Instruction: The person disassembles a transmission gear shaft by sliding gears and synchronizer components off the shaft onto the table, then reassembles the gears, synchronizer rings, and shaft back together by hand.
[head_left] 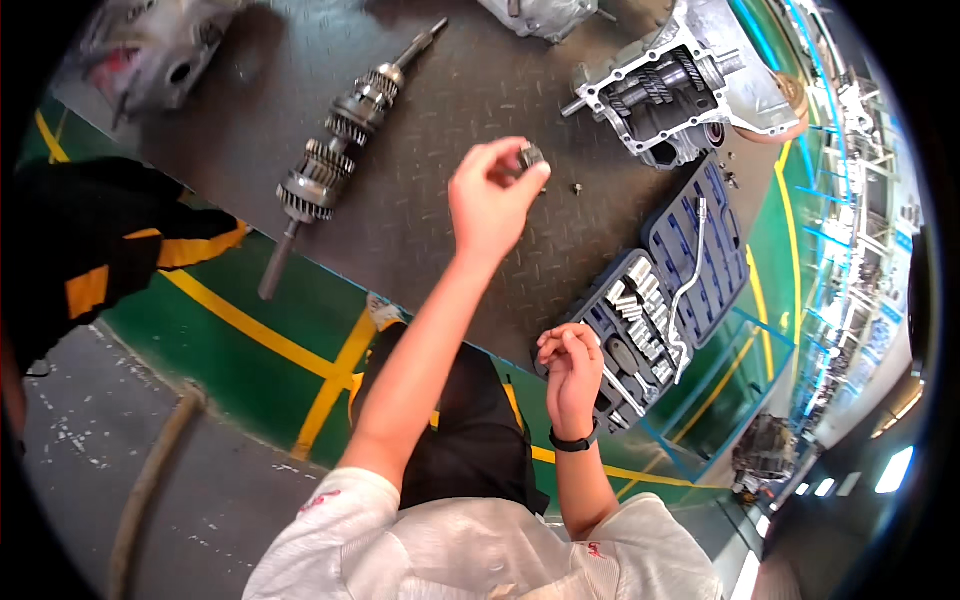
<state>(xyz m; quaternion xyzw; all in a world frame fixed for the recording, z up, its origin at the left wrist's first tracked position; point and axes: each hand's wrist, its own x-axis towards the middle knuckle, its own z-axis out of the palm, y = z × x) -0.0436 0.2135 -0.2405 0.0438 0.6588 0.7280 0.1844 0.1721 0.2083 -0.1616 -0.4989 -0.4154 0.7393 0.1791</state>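
Observation:
My left hand [492, 200] is raised over the metal bench top, its thumb and fingers pinching a small dark metal part [530, 157]. The part's exact kind is too small to make out. Another small metal piece [577, 188] lies on the bench to the right of that hand. My right hand [572, 365], with a dark band at the wrist, hovers at the near edge of an opened socket set case [605, 285]. Its fingers are loosely curled, and I see nothing held in them. Sockets fill the case's near half, and a long ratchet handle [688, 290] lies across it.
A gear shaft [318, 180] lies left on the bench [420, 130]. An opened gearbox housing [640, 110] with gears inside stands far right, small fasteners [731, 170] beside it. More castings [150, 50] sit at the far left and back. Someone's dark-clothed leg [110, 240] is at left.

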